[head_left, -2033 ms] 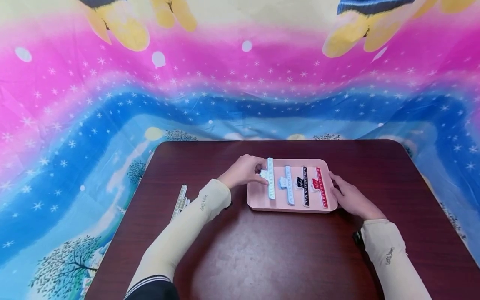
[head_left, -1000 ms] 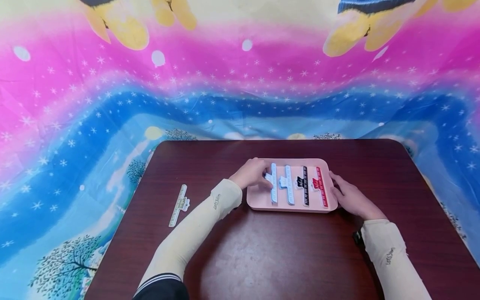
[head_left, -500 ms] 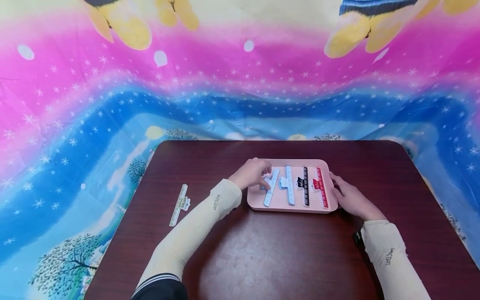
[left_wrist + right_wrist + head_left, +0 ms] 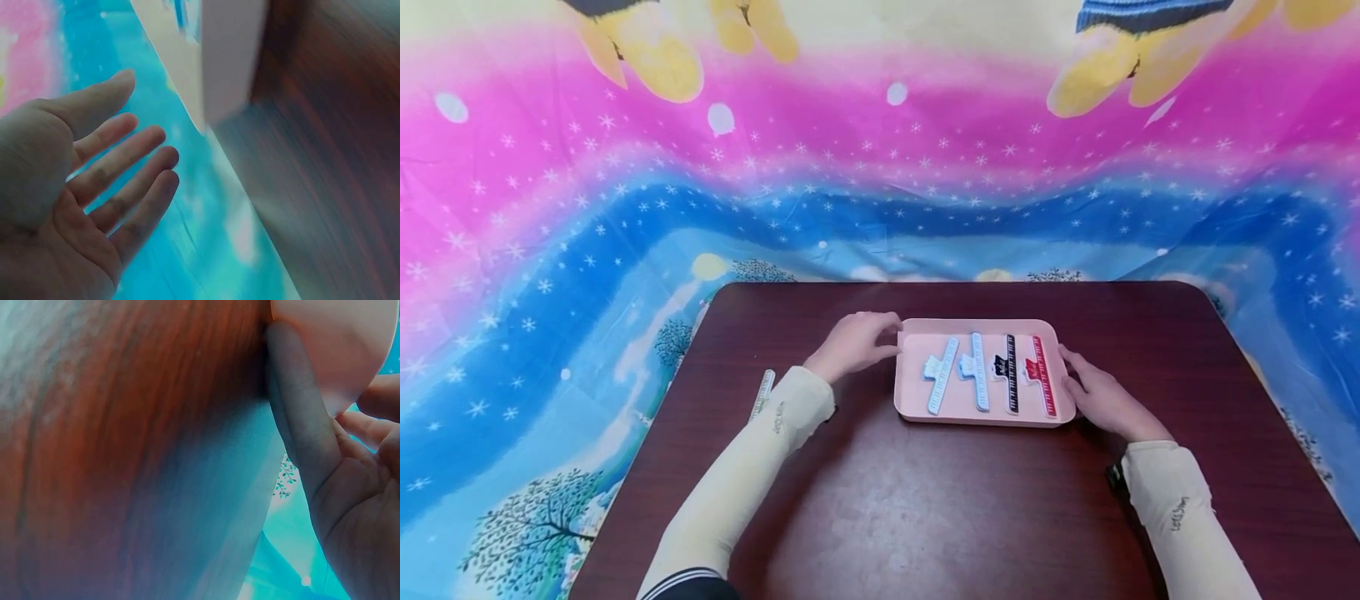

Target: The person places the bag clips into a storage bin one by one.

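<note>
A pink tray holds a row of long clips with piano-key markings. From left to right lie a tilted pale blue clip, a blue clip, a black clip and a red clip. My left hand is at the tray's left rim, holding nothing. The left wrist view shows its fingers spread loosely apart. At the tray's right end rests my right hand, its fairly straight digits touching the outer wall. In the right wrist view one finger lies along that pink wall.
Another pale clip lies on the table to the left, partly hidden behind my left sleeve. The dark wooden table has its far edge against a colourful patterned cloth.
The pale blue clip was lowered into the tray and let go, ending tilted. My left hand then drew back leftward to the rim. My right hand stayed where it was.
</note>
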Demonstrator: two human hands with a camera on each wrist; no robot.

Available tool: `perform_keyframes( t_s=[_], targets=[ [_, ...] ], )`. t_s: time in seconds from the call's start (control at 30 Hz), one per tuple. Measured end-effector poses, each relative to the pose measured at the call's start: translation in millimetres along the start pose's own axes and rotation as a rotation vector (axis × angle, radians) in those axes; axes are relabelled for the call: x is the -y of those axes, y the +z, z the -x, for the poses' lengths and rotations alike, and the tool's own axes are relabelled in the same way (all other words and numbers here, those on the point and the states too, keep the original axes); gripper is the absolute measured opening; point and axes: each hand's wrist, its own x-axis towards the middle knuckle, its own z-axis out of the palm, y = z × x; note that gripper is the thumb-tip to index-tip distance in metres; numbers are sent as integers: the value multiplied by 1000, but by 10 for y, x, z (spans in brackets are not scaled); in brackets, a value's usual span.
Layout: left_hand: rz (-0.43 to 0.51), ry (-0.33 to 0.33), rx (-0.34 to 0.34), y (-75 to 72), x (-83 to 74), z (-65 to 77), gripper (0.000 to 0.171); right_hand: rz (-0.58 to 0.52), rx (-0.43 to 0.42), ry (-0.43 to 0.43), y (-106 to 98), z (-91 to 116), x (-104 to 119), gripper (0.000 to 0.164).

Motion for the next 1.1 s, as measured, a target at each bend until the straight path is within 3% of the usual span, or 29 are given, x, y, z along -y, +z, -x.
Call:
perform_keyframes(
  t_s=[0.4,0.63,0.77,1.1],
  targets=[
    [-51,-121,-5,-42,779,1014,34,-15,5,22,11,31,-23,73],
    [-88,-207,78,-16,950,1531,55,-20,8,14,29,48,-25,74],
    [-100,-225,91,48,979,1629,58,-6,-7,-8,-12,56,-21,73],
    [-29,-194,37,60,973,1667,46,4,8,-1,11,4,-21,72]
  ],
)
